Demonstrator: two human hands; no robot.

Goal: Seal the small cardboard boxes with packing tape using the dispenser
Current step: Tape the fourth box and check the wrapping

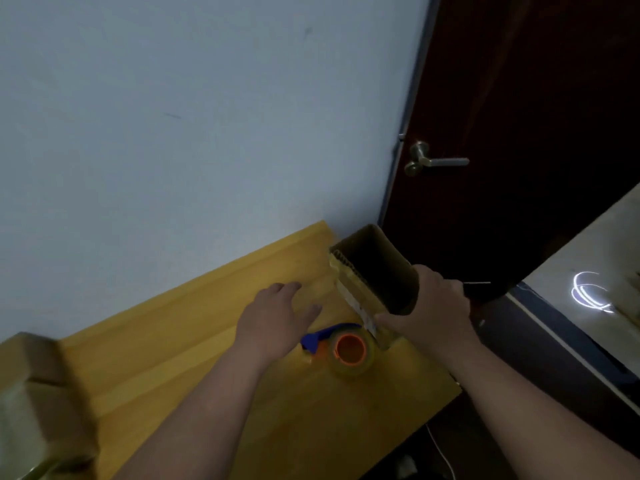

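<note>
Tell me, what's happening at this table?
A person is packing boxes at a yellow wooden table. The right hand grips a small cardboard box standing near the table's far corner. The left hand hovers flat and open over the table beside it. The tape dispenser, blue with an orange core, lies untouched between the hands. Another box sits blurred at the left edge.

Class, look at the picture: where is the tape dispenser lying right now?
In the head view, the tape dispenser lies on the yellow table, between the left hand and right hand, just before the cardboard box.
</note>
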